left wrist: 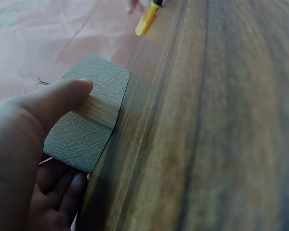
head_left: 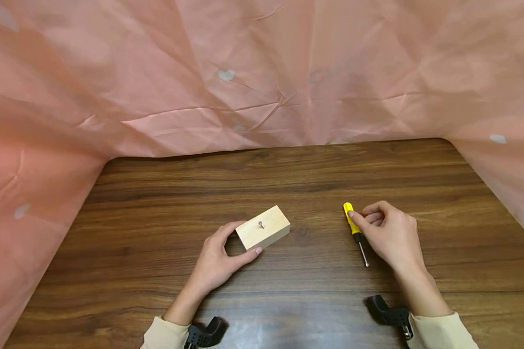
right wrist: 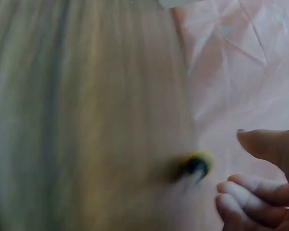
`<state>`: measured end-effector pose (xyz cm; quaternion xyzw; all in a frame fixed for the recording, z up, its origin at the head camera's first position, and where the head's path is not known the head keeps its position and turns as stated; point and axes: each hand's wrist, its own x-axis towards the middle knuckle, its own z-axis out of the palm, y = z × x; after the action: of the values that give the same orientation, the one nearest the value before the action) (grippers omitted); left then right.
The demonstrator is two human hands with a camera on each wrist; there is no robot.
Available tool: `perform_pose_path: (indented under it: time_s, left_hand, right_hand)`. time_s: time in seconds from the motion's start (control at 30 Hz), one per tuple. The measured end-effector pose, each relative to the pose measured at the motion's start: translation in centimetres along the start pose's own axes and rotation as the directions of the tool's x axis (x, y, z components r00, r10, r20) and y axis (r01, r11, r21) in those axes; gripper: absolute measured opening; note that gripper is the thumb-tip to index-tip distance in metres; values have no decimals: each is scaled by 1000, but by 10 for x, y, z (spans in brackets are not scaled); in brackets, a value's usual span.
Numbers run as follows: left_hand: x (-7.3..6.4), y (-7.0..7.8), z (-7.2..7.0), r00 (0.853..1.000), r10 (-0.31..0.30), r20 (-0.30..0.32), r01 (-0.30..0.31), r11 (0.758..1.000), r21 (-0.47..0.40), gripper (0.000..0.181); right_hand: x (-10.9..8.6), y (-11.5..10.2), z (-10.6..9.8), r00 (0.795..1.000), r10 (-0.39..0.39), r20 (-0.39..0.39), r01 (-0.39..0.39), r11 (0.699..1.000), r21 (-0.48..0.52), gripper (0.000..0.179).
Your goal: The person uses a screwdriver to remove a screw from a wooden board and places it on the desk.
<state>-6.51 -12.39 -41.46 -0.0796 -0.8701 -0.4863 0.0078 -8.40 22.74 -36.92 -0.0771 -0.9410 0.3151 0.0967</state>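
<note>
A pale wooden block lies on the table, turned at a slant, with a screw standing up from its top face. My left hand grips the block at its left end; the left wrist view shows the thumb pressed on one side and the fingers partly hidden behind. Right of the block lies a screwdriver with a yellow handle, its metal shaft pointing toward me. Beside the handle hovers my right hand, fingers loosely bent. In the right wrist view, a gap shows between these fingers and the blurred screwdriver.
The brown wood-grain table runs back to a pink curtain that hangs along the far edge and both sides. Black wrist mounts sit at the beige cuffs.
</note>
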Motion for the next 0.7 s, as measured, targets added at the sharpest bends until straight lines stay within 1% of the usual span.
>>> perform_pose_path:
  time_s: [0.07, 0.13, 0.17, 0.2, 0.27, 0.3, 0.37, 0.4, 0.43, 0.53, 0.6, 0.7]
  left_hand:
    - [1, 1, -1, 1000, 8, 3, -8, 1000, 5, 57]
    - [4, 2, -2, 1000, 25, 2, -25, 1000, 12, 57]
    - [5, 2, -2, 999, 32, 1, -32, 999, 15, 57]
    - [6, 2, -2, 999, 36, 2, -36, 999, 15, 56]
    - [8, 2, -1, 999, 40, 2, -40, 999, 15, 56]
    - [8, 2, 0, 999, 37, 4, -37, 999, 9, 56]
    - [8, 2, 5, 1000, 27, 10, -27, 1000, -1, 56]
    - [8, 2, 7, 1000, 23, 18, -22, 1000, -8, 56]
    - [9, 2, 10, 1000, 20, 24, -20, 1000, -12, 56]
    - [9, 3, 15, 999, 20, 32, -19, 1000, -20, 56]
    - [10, 4, 17, 999, 30, 31, -29, 999, -20, 55]
    - [13, 5, 16, 998, 51, 29, -51, 999, -9, 55]
  right_hand:
    - [-4, -13, 0, 997, -63, -46, 65, 996, 56, 32]
    - [-8, -33, 5, 987, -146, -70, 155, 977, 147, 21]
    - [-10, -43, 10, 979, -193, -69, 204, 958, 202, 17]
    - [-12, -53, 17, 968, -243, -60, 250, 932, 261, 13]
    - [-13, -71, 32, 942, -335, -30, 324, 878, 353, 13]
    - [-14, -78, 40, 929, -370, -10, 344, 852, 394, 15]
    - [-14, -88, 56, 911, -412, 32, 357, 823, 443, 20]
    - [-14, -90, 62, 907, -418, 47, 353, 818, 454, 22]
    - [-14, -91, 66, 907, -417, 56, 349, 821, 452, 23]
    - [-16, -90, 76, 915, -399, 65, 329, 829, 452, 20]
    - [-16, -88, 79, 915, -400, 46, 339, 828, 446, 18]
    - [-17, -87, 82, 911, -413, 9, 368, 820, 439, 13]
